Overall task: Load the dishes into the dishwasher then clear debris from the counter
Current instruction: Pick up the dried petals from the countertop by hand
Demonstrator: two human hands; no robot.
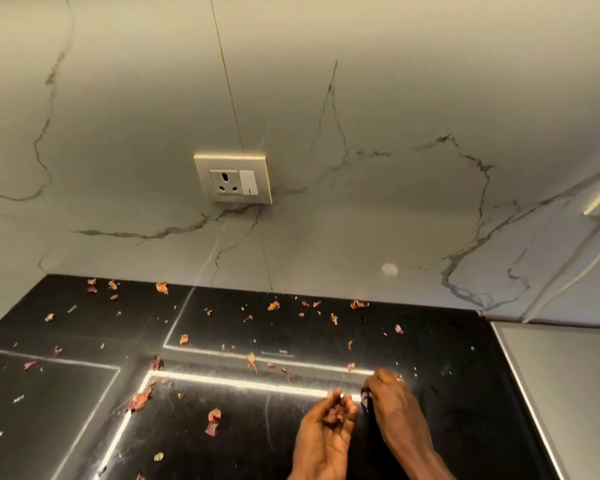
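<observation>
A glossy black counter (291, 334) is strewn with several reddish onion-skin flakes (212, 420), from the back edge to the front. My left hand (326, 431) is palm up at the lower middle, fingers cupped round a small pile of gathered peels (334, 415). Just right of it, my right hand (392, 407) rests fingers-down on the counter and pinches a peel (365, 398) at its fingertips. No dishes or dishwasher are in view.
A marble-look backsplash (326, 116) rises behind the counter, with a socket and switch plate (233, 179) on it. A grey steel surface (561, 382) adjoins the counter on the right. A white cable (575, 271) runs down the right wall.
</observation>
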